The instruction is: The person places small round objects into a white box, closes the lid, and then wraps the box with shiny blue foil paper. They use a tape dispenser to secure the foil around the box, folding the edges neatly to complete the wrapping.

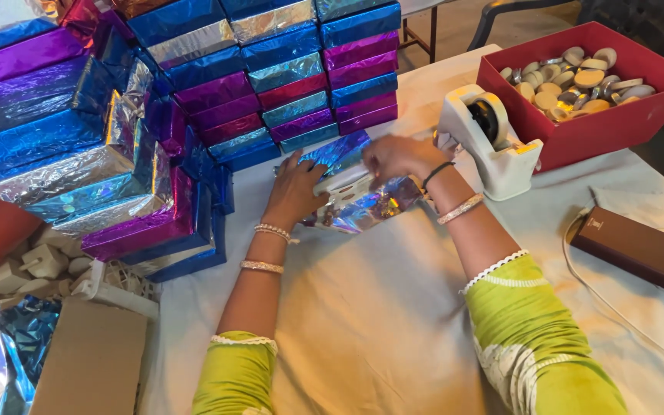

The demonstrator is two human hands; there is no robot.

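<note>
Single head-worn view, steeply down and forward, close over the table (363, 323), edges perhaps slightly blurred.

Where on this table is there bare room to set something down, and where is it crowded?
Free: the pale cloth between the forearms and toward the near edge, and a strip between the tape dispenser and the brown box. Crowded: the stack of wrapped boxes far left, and around both hands on the foil-wrapped box.
</note>
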